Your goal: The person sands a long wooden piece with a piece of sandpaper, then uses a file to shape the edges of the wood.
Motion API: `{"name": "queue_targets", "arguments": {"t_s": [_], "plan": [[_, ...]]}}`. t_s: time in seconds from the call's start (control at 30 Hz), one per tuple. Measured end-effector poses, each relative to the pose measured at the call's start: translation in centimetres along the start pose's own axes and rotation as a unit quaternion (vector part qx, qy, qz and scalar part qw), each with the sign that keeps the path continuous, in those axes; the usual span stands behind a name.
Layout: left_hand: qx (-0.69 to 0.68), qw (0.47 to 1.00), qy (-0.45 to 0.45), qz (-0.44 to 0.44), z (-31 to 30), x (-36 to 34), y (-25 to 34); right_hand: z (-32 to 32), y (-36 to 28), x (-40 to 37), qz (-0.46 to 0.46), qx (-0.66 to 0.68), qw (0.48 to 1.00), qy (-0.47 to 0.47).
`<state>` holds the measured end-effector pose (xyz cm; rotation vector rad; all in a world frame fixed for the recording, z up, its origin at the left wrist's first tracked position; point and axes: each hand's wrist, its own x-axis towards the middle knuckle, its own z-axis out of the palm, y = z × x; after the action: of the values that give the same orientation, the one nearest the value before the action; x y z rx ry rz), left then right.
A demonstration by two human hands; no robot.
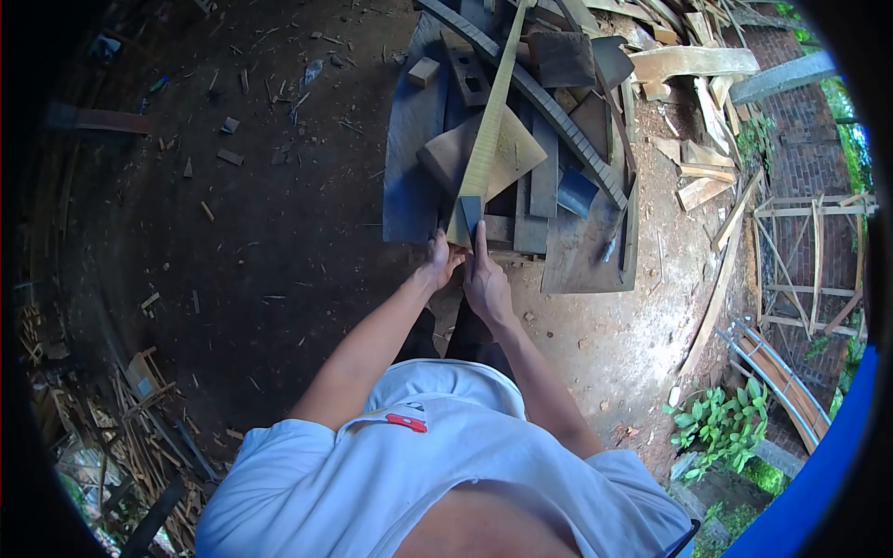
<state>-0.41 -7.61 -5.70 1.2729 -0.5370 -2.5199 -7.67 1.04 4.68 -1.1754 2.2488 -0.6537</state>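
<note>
A long pale-yellow strip (492, 121) with fine cross lines runs from the far edge of the wood pile towards me. My left hand (441, 260) is closed around its near end, thumb and fingers at the edge. Against the strip's near end lies a small dark blue-grey flat piece (472, 212). My right hand (487, 284) grips this piece from below, with the index finger stretched along its right side. Under the strip is a square brown board (516, 153), set at an angle.
Planks and panels, including a broad grey board (409, 158), lie stacked beneath the work. A dark ridged strip (569, 123) crosses the pile. Offcuts (707, 177) litter the right side, near a leafy plant (721, 423). Scrap wood (139, 418) heaps up at lower left.
</note>
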Motion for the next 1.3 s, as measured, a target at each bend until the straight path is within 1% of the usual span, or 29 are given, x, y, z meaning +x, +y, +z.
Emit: {"name": "queue_targets", "arguments": {"t_s": [0.07, 0.1, 0.17, 0.23, 0.27, 0.4, 0.47, 0.57, 0.6, 0.63, 0.67, 0.7, 0.77, 0.8, 0.83, 0.87, 0.9, 0.97, 1.03, 1.07, 1.1, 1.13, 1.17, 1.2, 1.27, 1.3], "plan": [[-0.01, 1.0, 0.014, 0.0, 0.0, 0.0, -0.9, -0.1, 0.2, 0.1, -0.003, -0.035, 0.999, -0.006], [0.008, 1.0, 0.026, 0.013, 0.3, -0.2, -1.0, -1.2, -0.5, 1.7, 0.017, -0.034, 0.999, -0.015], [0.027, 0.998, 0.041, 0.029, 0.5, -0.4, -1.0, -2.0, -0.4, 6.2, 0.046, -0.042, 0.998, 0.01], [0.027, 0.999, 0.035, 0.001, 0.5, -0.6, -1.1, -3.0, -0.9, 9.5, 0.066, -0.056, 0.996, 0.026], [0.031, 0.999, 0.034, -0.003, 0.5, -0.7, -1.1, -3.2, -1.2, 9.8, 0.088, -0.057, 0.994, 0.017], [0.004, 1.0, 0.011, -0.013, 0.1, 0.0, -1.6, -1.4, -0.5, 5.0, 0.057, -0.068, 0.996, 0.009], [-0.025, 0.999, 0.03, -0.001, 0.9, -0.8, -1.7, -0.7, 0.3, 2.9, 0.025, -0.044, 0.999, -0.011], [0.006, 1.0, 0.028, 0.01, -0.6, 0.5, -3.0, -3.5, -1.6, 6.2, 0.042, -0.072, 0.996, -0.03], [0.009, 1.0, 0.026, 0.01, -0.7, 0.5, -2.9, -3.2, -0.6, 8.3, 0.029, -0.075, 0.997, -0.011], [0.028, 1.0, 0.0, 0.0, -0.8, 0.5, -2.6, -3.2, -0.4, 10.3, 0.031, -0.078, 0.996, 0.005], [0.047, 0.999, -0.025, -0.009, -0.9, 0.4, -2.3, -3.5, -0.7, 11.8, 0.045, -0.091, 0.995, 0.012], [0.052, 0.998, -0.025, -0.008, -0.7, -0.1, -1.9, -3.6, -1.1, 12.7, 0.059, -0.102, 0.993, 0.019], [0.035, 0.999, -0.03, -0.007, 0.0, -1.2, -1.2, -3.1, -1.0, 11.4, 0.055, -0.089, 0.994, 0.012], [0.013, 0.999, 0.003, -0.037, -0.4, -0.4, -1.8, -2.8, -0.9, 10.5, 0.048, -0.081, 0.996, 0.002], [0.022, 0.999, -0.001, -0.031, -0.1, -0.5, -1.7, -1.9, 0.0, 8.9, 0.015, -0.052, 0.998, 0.012], [0.011, 1.0, -0.004, -0.024, 0.2, -1.0, -1.8, -2.2, -0.8, 6.9, 0.045, -0.066, 0.997, -0.022], [-0.003, 1.0, -0.006, -0.019, 0.1, -1.0, -2.0, -1.6, -0.8, 5.3, 0.021, -0.026, 0.999, 0.002], [0.005, 0.999, -0.012, -0.032, -0.3, -0.7, -2.5, -1.6, -0.3, 4.9, 0.032, -0.044, 0.998, -0.014], [0.007, 0.999, 0.026, -0.034, -0.4, -0.6, -2.5, -2.1, -0.2, 8.4, 0.046, -0.041, 0.998, 0.007], [0.011, 0.999, 0.028, -0.031, -0.4, -0.8, -2.0, -2.7, -0.3, 10.5, 0.036, -0.025, 0.999, 0.033], [0.016, 1.0, -0.011, -0.024, -0.4, -1.3, -1.6, -2.9, 0.1, 13.2, 0.043, -0.03, 0.998, 0.047], [0.023, 0.998, -0.051, -0.02, -0.4, -1.7, -1.3, -3.6, 0.0, 15.3, 0.046, -0.026, 0.998, 0.04], [0.032, 0.998, -0.053, -0.023, -0.3, -2.0, -1.1, -4.1, 0.0, 16.3, 0.051, -0.022, 0.998, 0.035], [0.031, 0.998, -0.049, -0.021, -0.2, -2.2, -1.0, -4.2, 0.0, 15.8, 0.057, -0.016, 0.997, 0.042], [0.037, 0.998, -0.052, -0.018, -0.1, -2.1, -0.8, -4.1, 0.0, 13.6, 0.043, -0.035, 0.998, 0.029], [0.019, 0.998, -0.047, -0.021, -0.3, -1.9, -1.2, -3.4, 0.4, 11.8, 0.039, -0.035, 0.998, 0.021]]}}
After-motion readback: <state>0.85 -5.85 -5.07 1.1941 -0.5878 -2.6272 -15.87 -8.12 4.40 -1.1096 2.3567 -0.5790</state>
